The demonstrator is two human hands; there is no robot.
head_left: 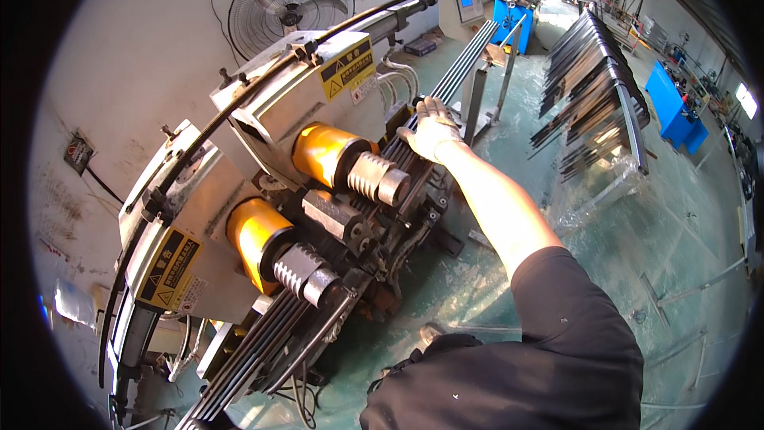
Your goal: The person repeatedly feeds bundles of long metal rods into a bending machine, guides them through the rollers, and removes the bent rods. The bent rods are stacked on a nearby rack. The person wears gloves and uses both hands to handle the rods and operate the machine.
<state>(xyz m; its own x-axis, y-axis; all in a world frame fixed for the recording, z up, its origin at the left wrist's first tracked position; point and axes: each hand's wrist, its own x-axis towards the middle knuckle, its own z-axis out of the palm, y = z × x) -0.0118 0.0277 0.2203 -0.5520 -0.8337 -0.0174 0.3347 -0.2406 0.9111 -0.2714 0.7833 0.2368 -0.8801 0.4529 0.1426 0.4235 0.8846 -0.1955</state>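
My right hand (434,129), in a pale work glove, reaches far forward. It rests on a bundle of long thin metal rods (469,60), palm down, with the fingers stretched out and the thumb apart. The rods run through a machine with two pale housings (298,95) and come out again at the near left. Each housing carries an orange cylinder, one far (325,151) and one near (256,239), tipped with a ribbed metal roller. The far roller (378,179) is close to my right hand. My left hand does not show.
A black hose (215,143) arches over the machine. Behind it are a large fan (290,4) and a control box with a screen (468,4). Dark bars hang on a rack (593,72) at the right, near blue equipment (672,107). Metal posts (475,103) stand beside the rods.
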